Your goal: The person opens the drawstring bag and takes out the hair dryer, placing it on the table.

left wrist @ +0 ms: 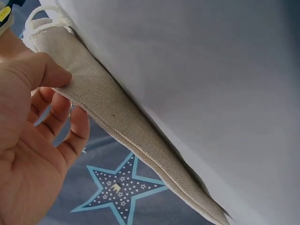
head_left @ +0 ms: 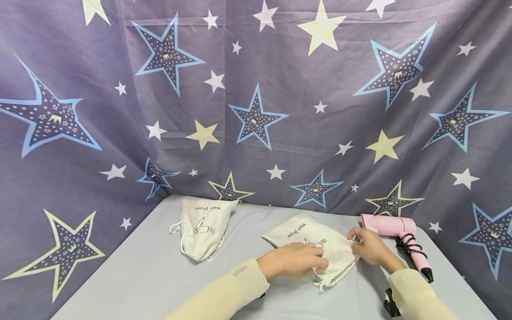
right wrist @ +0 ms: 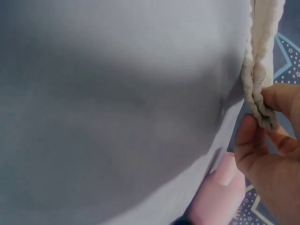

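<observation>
A cream cloth drawstring bag [head_left: 298,226], printed "Hair Dryer" with a dryer drawing, lies flat on the table. My right hand [head_left: 370,246] pinches the gathered edge of its mouth at the right corner; in the right wrist view that ruffled edge [right wrist: 258,89] sits between thumb and fingers. Over the bag's near-left side is my left hand [head_left: 294,260], its fingers bent. The left wrist view has its thumb on the bag's cloth [left wrist: 112,103] and the fingertips at the edge, partly hidden. White cord shows at the bag's near corner.
A pink hair dryer [head_left: 390,226], black cord wrapped round its handle, lies at the right beside my right hand. To the left sits a second printed drawstring bag [head_left: 208,231]. Star-patterned cloth [head_left: 256,169] hangs behind the grey-covered table [head_left: 132,275].
</observation>
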